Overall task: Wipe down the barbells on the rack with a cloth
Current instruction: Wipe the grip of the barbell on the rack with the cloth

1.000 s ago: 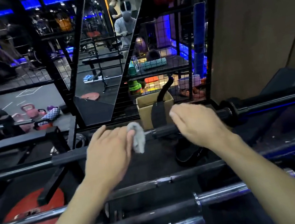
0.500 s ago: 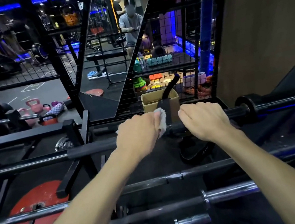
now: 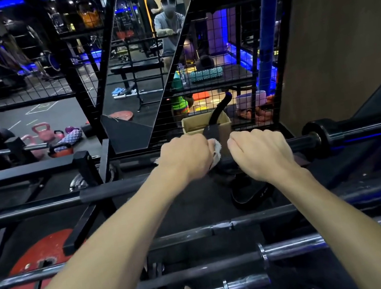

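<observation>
Mid-wipe on far barbell [image 3: 121, 188]: left hand [image 3: 186, 157] wrapped round cloth [image 3: 215, 151], right hand [image 3: 259, 152] gripping bar bare. Nearer bars apparently still to do.

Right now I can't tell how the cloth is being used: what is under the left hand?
The left hand covers a white cloth, wrapped on the top barbell. Only the cloth's edge shows beside the fingers; the rest, and the bar beneath, are hidden.
</observation>
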### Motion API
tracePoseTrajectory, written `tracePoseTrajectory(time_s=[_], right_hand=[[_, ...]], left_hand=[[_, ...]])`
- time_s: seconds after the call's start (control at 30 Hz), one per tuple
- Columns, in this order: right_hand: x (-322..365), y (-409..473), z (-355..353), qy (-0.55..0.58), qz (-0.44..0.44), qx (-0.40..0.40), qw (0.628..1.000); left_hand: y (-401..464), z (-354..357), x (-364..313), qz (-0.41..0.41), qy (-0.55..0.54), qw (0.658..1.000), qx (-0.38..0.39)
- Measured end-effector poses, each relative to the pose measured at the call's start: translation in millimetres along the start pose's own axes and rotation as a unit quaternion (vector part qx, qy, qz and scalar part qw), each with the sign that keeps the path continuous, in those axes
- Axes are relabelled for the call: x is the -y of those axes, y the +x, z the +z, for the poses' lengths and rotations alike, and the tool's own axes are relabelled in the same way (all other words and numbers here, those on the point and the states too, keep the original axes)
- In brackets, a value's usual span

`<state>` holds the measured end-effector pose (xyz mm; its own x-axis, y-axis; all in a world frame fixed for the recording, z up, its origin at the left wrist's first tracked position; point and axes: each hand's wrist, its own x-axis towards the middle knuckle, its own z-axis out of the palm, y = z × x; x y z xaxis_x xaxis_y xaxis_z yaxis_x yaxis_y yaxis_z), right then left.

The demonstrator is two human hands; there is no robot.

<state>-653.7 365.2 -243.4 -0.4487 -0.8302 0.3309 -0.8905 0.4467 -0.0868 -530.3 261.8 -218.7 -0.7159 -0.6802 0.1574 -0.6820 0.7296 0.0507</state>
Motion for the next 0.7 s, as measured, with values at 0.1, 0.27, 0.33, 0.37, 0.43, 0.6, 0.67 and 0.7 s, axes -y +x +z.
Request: tracePoseTrajectory(time_s=[0.1,0.27,0.33,0.37,0.43,0.6,0.67,0.7], right_hand=[[-3,1,1,0.003,0.003,-0.003,1.000],[-2,-3,0,-0.003,-0.003,-0.009,1.000],[-2,-3,0,-0.004,-0.004,-0.012,1.000],[-2,-3,0,-0.003,-0.002,-0.014,1.000],[-1,-3,-1,-0.001,0.003,-0.014,1.000],[-2,-3,1,-0.004,0.006,-0.014,1.000],[-3,-3,1,-0.005,0.010,-0.013,1.000],[-3,-2,1,-0.004,0.011,-0.011,1.000]], left_hand=[[-8,4,6,0.056,-0.030,0.998,-0.027],[-48,29,38,0.221,-0.021,0.956,-0.191],[-47,29,31,0.174,0.021,0.963,-0.206],[-41,25,25,0.133,0.039,0.973,-0.183],[-24,16,16,0.062,0.034,0.993,-0.095],[22,8,21,-0.007,-0.220,0.946,0.239],[20,5,29,0.018,-0.194,0.968,0.160],[16,2,36,0.033,-0.199,0.973,0.110]])
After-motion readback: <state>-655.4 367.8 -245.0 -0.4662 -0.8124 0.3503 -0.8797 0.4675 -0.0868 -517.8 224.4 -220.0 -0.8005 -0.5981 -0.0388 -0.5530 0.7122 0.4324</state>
